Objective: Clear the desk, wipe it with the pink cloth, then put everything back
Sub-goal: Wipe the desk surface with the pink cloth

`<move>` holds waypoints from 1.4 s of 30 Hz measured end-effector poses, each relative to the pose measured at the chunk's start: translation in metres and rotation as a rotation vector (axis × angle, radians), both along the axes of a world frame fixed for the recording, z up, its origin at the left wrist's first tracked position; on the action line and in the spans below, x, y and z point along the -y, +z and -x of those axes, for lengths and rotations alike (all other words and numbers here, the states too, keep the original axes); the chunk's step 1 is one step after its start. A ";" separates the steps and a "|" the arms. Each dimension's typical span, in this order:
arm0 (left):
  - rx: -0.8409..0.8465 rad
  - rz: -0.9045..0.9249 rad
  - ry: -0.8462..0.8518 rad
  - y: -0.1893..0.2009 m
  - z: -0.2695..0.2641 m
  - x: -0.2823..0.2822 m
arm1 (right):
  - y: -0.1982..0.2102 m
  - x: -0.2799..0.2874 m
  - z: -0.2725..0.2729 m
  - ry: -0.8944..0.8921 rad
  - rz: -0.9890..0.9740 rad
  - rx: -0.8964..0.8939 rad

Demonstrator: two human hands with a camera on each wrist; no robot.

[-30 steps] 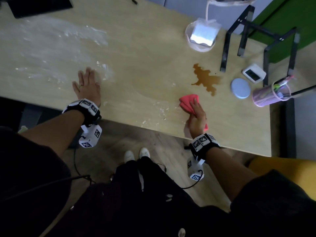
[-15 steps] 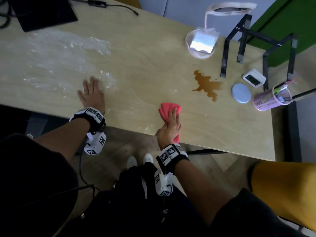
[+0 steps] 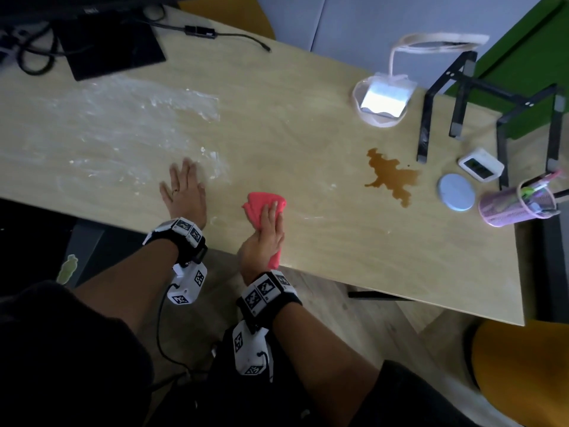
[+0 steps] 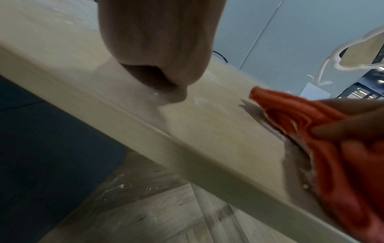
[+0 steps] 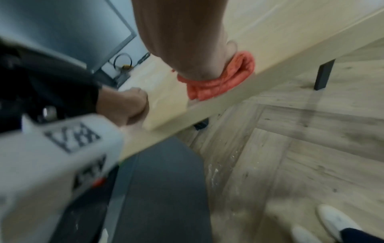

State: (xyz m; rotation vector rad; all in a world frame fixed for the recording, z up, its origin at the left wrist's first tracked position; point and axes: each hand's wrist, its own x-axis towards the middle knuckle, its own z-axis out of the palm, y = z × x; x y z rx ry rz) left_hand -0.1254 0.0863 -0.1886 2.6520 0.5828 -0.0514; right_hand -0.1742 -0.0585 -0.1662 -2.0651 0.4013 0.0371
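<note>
The right hand [image 3: 264,232] is pressing the cloth [image 3: 261,203] flat against the counter [image 3: 400,266] at its near edge, fingers lying over the top of it and curling slightly into the folds. The cloth's near end is hanging just past the counter edge under the palm; its far end is fanning out beyond the fingertips. Its long axis is running near to far, tilted slightly left at the far end.

The cloth is judged to be soft, light and limp: it is bunching into folds and will not hold a shape. A flat palm over the bunched middle is likely the best hold, since pinching one corner would let the rest trail.

Just left of it, the left hand [image 3: 183,192] is lying open, palm down, fingers straight and pointing far, bracing on the counter.

White powder [image 3: 123,124] is streaking the counter left and far of that hand. Further right, a brown spill [image 3: 391,175] is sitting well apart from the cloth, not yet wiped. A disc [image 3: 455,192], a clock [image 3: 480,164], a pen cup [image 3: 520,204], a stand [image 3: 492,112] and a lamp [image 3: 383,103] are occupying the far right.
</note>
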 end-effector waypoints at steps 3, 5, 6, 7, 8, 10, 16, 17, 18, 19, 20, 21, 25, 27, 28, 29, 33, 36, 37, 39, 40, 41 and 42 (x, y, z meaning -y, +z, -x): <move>0.011 0.000 0.007 0.001 0.001 0.001 | 0.015 0.005 -0.016 -0.024 -0.368 0.139; 0.007 0.002 0.013 0.002 0.000 0.002 | 0.023 0.021 -0.038 -0.011 -0.339 0.242; 0.003 0.003 0.017 0.002 0.000 0.003 | 0.028 0.031 -0.048 -0.017 -0.308 0.292; -0.001 0.004 0.020 0.003 0.000 0.003 | 0.031 0.045 -0.057 -0.044 -0.246 0.356; -0.001 0.004 0.023 0.002 0.000 0.002 | 0.028 0.060 -0.065 -0.074 -0.199 0.386; 0.000 0.013 0.025 0.002 0.000 0.001 | 0.030 0.088 -0.080 -0.158 -0.073 0.364; 0.017 0.026 0.035 0.000 0.000 0.001 | -0.007 0.140 -0.083 -0.068 0.224 0.135; 0.021 0.024 0.040 0.000 0.000 0.001 | -0.008 0.133 -0.081 -0.081 0.244 0.104; 0.022 0.022 0.043 0.000 0.000 0.001 | -0.008 0.125 -0.081 -0.096 0.265 0.093; 0.020 0.020 0.044 0.001 0.000 0.002 | -0.006 0.114 -0.082 -0.109 0.266 0.090; 0.016 0.019 0.046 0.001 0.001 0.002 | -0.007 0.103 -0.084 -0.103 0.249 0.091; 0.011 0.020 0.047 0.001 0.001 0.002 | -0.007 0.090 -0.084 -0.068 0.241 0.097; -0.007 0.030 0.037 0.002 0.001 0.000 | -0.009 0.046 -0.078 0.127 0.124 0.145; -0.011 0.043 0.032 0.003 0.001 0.000 | -0.017 0.043 -0.074 0.236 0.063 0.223; -0.006 0.049 0.032 0.003 0.000 0.000 | -0.024 0.046 -0.073 0.303 0.038 0.248; -0.001 0.053 0.032 0.003 0.000 0.000 | -0.029 0.048 -0.071 0.375 0.009 0.252; 0.003 0.063 0.038 0.004 -0.001 0.000 | -0.031 0.052 -0.056 0.558 -0.090 0.168; -0.003 0.080 0.033 0.006 -0.001 -0.001 | -0.023 0.058 -0.040 0.664 -0.086 0.151; 0.000 0.092 0.029 0.006 -0.001 -0.002 | -0.023 0.060 -0.034 0.685 -0.062 0.163; 0.007 0.119 0.020 0.009 0.000 -0.004 | -0.022 0.056 -0.017 0.620 -0.079 0.219; 0.013 0.123 0.016 0.010 0.001 -0.005 | -0.022 0.051 -0.008 0.569 -0.086 0.224; 0.023 0.119 0.015 0.012 0.002 -0.007 | -0.021 0.045 0.000 0.537 -0.079 0.213; 0.036 0.109 0.020 0.014 0.004 -0.009 | -0.022 0.039 0.006 0.513 -0.061 0.186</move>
